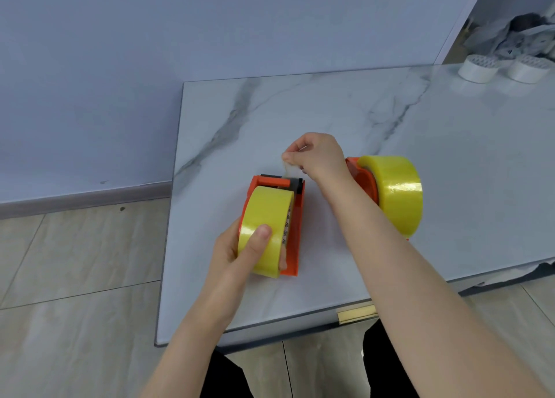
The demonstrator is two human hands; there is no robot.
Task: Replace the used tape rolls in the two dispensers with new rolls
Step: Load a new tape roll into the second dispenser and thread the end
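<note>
An orange tape dispenser (295, 232) lies on the marble table (300, 112) with a yellow tape roll (264, 214) in it. My left hand (240, 253) grips that roll from the near side, thumb on top. My right hand (315, 154) is above the dispenser's far end and pinches the loose tape end (290, 169), which comes up from the black roller. A second orange dispenser (363, 181) with a full yellow roll (396, 193) stands to the right, partly hidden behind my right forearm.
Two white tape rolls (477, 68) sit at the table's far right, with crumpled grey wrapping (522, 34) behind them. The table's left edge drops to a wood-look floor (75, 262), and a blue-grey wall stands beyond. A brass handle (356, 313) shows on the front edge.
</note>
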